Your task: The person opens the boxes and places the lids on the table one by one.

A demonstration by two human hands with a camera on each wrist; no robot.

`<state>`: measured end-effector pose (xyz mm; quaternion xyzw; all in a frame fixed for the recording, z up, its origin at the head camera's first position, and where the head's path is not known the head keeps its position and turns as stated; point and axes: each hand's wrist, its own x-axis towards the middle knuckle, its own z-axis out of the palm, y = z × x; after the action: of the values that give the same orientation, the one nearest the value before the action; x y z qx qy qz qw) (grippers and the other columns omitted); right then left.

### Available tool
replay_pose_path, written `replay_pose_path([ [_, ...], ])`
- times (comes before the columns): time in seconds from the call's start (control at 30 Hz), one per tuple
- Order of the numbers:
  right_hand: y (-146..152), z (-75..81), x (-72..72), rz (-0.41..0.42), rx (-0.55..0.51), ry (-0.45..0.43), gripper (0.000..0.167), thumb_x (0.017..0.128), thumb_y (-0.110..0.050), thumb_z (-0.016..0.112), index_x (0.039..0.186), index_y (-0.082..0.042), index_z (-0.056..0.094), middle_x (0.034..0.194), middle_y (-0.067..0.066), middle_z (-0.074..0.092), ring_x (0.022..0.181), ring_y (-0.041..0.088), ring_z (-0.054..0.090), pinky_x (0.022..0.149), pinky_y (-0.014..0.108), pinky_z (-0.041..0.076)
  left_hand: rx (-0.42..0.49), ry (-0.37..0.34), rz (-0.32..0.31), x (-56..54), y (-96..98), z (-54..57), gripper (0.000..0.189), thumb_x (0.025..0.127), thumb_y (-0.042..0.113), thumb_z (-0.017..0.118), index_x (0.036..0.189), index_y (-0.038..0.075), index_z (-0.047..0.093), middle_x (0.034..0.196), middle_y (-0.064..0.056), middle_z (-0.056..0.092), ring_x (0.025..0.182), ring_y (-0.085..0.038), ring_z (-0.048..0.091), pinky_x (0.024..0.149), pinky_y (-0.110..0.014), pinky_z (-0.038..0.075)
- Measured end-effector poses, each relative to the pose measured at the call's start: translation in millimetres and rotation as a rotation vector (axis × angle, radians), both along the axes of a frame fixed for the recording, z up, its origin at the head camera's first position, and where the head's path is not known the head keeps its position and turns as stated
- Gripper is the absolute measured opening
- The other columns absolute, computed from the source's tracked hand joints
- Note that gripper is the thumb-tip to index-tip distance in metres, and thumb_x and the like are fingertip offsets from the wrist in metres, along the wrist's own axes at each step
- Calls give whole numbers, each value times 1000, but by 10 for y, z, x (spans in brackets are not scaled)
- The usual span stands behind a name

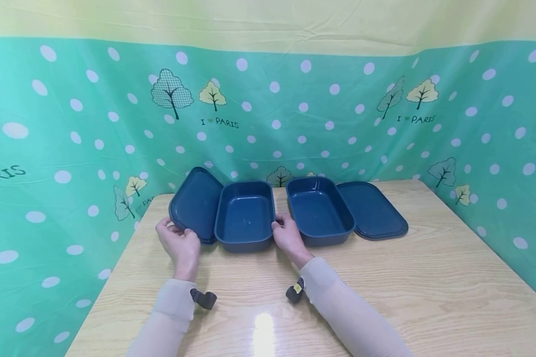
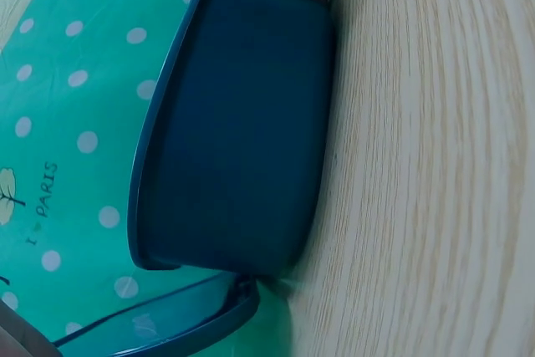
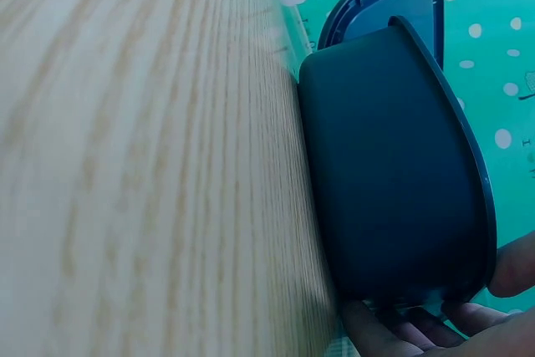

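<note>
My left hand (image 1: 180, 244) grips the near edge of a dark blue lid (image 1: 195, 206), which is tilted up with its right side low against the left box. That left box (image 1: 245, 241), dark blue, rectangular and uncovered, stands on the table with nothing inside. My right hand (image 1: 289, 235) holds its right wall near the front corner, thumb at the rim and the other fingers (image 3: 393, 328) against the outer side. In the right wrist view the raised lid (image 3: 380, 10) shows behind the box, pinched at its upper edge by the left hand's fingertips.
A second uncovered blue box (image 1: 323, 240) stands just right of my right hand. Its matching lid (image 1: 377, 210) lies beside it, one edge at the box's right side. The wooden table (image 1: 429, 297) ends at a green dotted curtain (image 1: 339, 119) behind and at both sides.
</note>
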<state>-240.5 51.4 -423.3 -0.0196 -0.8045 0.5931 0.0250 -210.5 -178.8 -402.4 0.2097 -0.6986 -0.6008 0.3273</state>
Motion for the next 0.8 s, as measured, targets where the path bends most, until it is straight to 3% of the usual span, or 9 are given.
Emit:
replay_pose_path([
  [0.4, 7, 13, 10, -1, 3, 10, 33, 98, -10, 46, 128, 2, 52, 125, 16, 54, 118, 28, 50, 101, 44, 40, 11, -24, 28, -9, -41, -14, 62, 76, -15, 47, 131, 10, 37, 97, -5, 44, 75, -12, 44, 64, -27, 40],
  [0.8, 9, -7, -6, -5, 10, 3, 33, 98, -12, 46, 128, 1, 52, 125, 15, 55, 118, 28, 50, 101, 43, 40, 24, -8, 54, -20, -70, -47, 64, 70, -15, 46, 130, 7, 38, 94, -4, 44, 76, -14, 43, 66, -27, 39],
])
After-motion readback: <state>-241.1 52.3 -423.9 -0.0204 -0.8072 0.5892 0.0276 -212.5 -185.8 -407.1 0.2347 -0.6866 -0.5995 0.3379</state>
